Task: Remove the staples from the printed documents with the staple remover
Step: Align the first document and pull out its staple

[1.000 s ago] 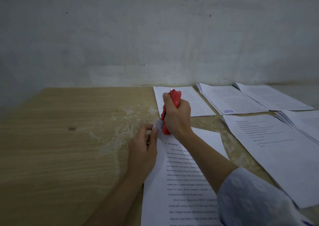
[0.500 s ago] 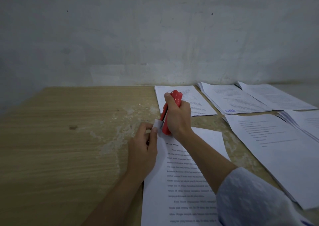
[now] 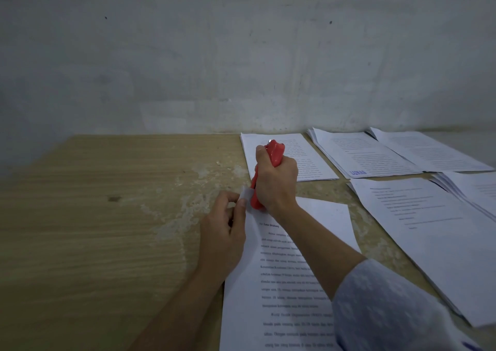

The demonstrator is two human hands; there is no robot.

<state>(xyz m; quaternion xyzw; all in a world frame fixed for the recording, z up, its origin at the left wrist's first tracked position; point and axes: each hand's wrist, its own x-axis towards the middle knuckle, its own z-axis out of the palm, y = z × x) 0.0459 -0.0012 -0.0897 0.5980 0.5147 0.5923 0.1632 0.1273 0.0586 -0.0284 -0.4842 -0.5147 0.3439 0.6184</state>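
Observation:
A printed document [image 3: 279, 291] lies on the wooden table in front of me. My left hand [image 3: 224, 232] pinches its top left corner, which is lifted off the table. My right hand [image 3: 276, 185] grips a red staple remover [image 3: 275, 153], held upright with its lower end against that lifted corner. The staple itself is hidden by the tool and my fingers.
Several other printed documents lie to the right: one behind my right hand [image 3: 300, 157], two at the far right by the wall [image 3: 359, 154] [image 3: 426, 150], a large one at right [image 3: 434, 232]. The wooden table [image 3: 94, 216] stretches left; a grey wall stands behind.
Both hands stay at the document's corner. The red tool and my right hand have shifted only slightly; the grip is the same.

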